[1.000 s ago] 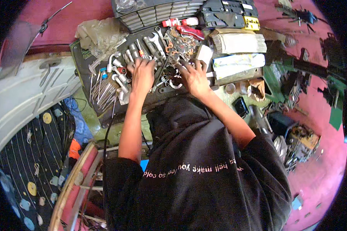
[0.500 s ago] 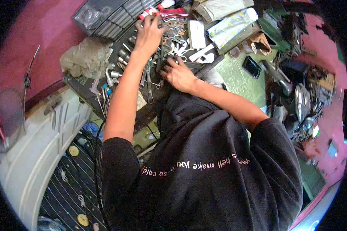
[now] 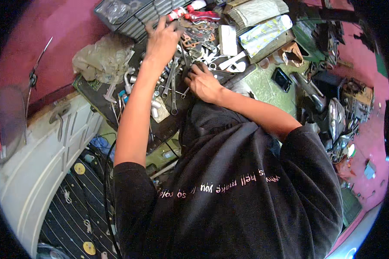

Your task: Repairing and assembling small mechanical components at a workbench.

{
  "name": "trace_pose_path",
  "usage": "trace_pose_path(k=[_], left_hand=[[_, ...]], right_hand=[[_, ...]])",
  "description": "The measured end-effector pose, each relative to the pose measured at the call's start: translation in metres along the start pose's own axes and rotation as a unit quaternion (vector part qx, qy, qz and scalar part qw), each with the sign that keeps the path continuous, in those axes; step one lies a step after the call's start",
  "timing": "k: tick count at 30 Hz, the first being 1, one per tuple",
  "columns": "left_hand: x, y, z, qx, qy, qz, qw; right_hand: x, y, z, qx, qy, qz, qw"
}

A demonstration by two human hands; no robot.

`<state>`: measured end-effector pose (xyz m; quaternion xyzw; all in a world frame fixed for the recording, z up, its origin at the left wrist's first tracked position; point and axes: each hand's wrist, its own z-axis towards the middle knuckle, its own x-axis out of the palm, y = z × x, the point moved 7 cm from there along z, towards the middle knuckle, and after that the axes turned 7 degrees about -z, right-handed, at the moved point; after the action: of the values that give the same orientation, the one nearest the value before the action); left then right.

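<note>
My left hand (image 3: 162,43) is over the far part of a dark workbench, fingers apart and slightly blurred, among loose tools beside a red-and-white bottle (image 3: 176,14). Nothing shows in its grip. My right hand (image 3: 203,84) rests at the bench's near edge with fingers curled. A dark long tool (image 3: 186,58) lies by its fingertips, which are partly hidden. Between the hands lie combination wrenches (image 3: 173,93) and a small spanner (image 3: 185,92). Several metal sockets (image 3: 131,77) sit left of my left forearm. Flat metal gaskets (image 3: 199,34) are spread beyond my hands.
A grey drawer cabinet (image 3: 149,19) stands at the back left, near a crumpled plastic bag (image 3: 103,58). To the right are a white box (image 3: 227,39), a stack of packets (image 3: 263,32) and a black phone-like object (image 3: 282,80). Motor parts (image 3: 337,116) crowd the far right.
The view has shifted slightly. My left hand has moved a little left and nearer, away from the red-and-white bottle, uncovering more gaskets. My right hand stays in nearly the same place.
</note>
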<state>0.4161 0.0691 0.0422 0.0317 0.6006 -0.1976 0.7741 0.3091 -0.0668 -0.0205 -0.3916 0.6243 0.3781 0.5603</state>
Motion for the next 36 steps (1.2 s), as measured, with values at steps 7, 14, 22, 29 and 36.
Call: trace_pose_path(k=[7,14,22,29,36], left_hand=[[-0.068,0.024,-0.046,-0.122,-0.090,0.028,0.988],[-0.116,0.016,-0.108,-0.322,-0.161,0.031,0.933],[-0.092,-0.045,-0.158,-0.422,-0.223,-0.002,0.879],[-0.037,-0.114,-0.131,-0.406,-0.186,-0.150,0.882],[-0.006,-0.173,-0.085,-0.433,-0.135,-0.123,0.883]], right_hand=[[-0.030,-0.009,0.005,-0.011,0.001,0.017,1.000],[-0.078,-0.042,0.006,-0.011,-0.078,0.023,0.997],[-0.101,-0.101,-0.003,0.026,-0.131,0.005,0.991],[-0.095,-0.170,-0.036,0.041,-0.139,-0.016,0.989],[-0.066,-0.250,-0.093,-0.039,-0.070,-0.052,0.995]])
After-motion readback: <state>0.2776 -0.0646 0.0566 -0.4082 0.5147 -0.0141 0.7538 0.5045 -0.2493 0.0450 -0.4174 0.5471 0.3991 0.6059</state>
